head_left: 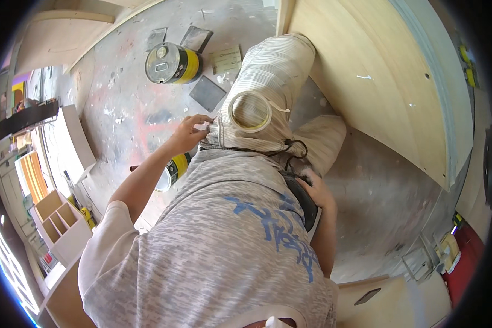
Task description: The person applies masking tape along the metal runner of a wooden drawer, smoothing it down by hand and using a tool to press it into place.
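The left hand (188, 135) pinches the trousers (273, 63), left of the tape roll (251, 129); a black object (302, 200) lies under the right hand (317, 190), whose grip cannot be told.

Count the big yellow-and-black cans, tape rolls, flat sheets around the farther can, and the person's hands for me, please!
Yellow-and-black cans: 2, a farther can and a nearer can
Masking tape roll: 1
Dark flat sheets: 3
Tan flat sheet: 1
Hands: 2, left hand and right hand
Total: 9
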Tool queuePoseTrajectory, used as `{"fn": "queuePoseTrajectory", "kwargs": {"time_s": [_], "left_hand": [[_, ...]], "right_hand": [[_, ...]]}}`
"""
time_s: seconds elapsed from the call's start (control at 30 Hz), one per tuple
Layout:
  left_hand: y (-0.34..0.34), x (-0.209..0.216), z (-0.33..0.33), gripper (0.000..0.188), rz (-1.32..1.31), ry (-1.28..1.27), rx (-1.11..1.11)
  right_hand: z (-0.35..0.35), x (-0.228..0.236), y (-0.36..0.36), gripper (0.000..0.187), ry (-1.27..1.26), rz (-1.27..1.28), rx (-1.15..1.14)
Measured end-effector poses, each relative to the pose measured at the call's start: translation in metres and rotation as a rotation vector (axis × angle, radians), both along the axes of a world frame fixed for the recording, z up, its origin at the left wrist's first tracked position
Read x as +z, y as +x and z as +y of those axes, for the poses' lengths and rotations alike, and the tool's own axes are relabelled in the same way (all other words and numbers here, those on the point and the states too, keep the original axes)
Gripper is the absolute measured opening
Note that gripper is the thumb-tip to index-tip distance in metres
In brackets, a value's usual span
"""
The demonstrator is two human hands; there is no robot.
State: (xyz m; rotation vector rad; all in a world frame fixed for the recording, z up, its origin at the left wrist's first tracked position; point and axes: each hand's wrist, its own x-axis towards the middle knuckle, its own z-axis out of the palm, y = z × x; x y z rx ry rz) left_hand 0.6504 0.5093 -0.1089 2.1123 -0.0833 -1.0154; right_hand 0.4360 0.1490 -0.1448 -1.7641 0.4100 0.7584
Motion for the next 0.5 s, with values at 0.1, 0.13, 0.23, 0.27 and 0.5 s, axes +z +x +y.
{"fn": "queuePoseTrajectory", "kwargs": {"time_s": [0.1,0.13,0.23,0.27,0.5], "left_hand": [[0.001,0.005,0.003,0.051,0.283,0.105,0.223],[0.001,0.003,0.009,0.051,0.294,0.004,0.188],[0.005,0.013,0.009,0.052,0.180,-0.028,0.037],[0.003,0.018,0.002,0.049,-0.233,0.075,-0.145],[-0.001,0.067,-0.065,0.025,-0.385,0.013,-0.689]], "right_hand": [[0.002,-0.003,-0.001,0.048,-0.009,-0.005,0.015],[0.002,-0.008,-0.005,0.048,-0.019,-0.031,0.009],[0.001,-0.004,-0.007,0.048,-0.034,-0.017,0.016],[0.001,-0.001,-0.007,0.049,-0.036,0.027,0.026],[0.009,0.001,-0.024,0.054,-0.229,-0.087,0.067]]}}
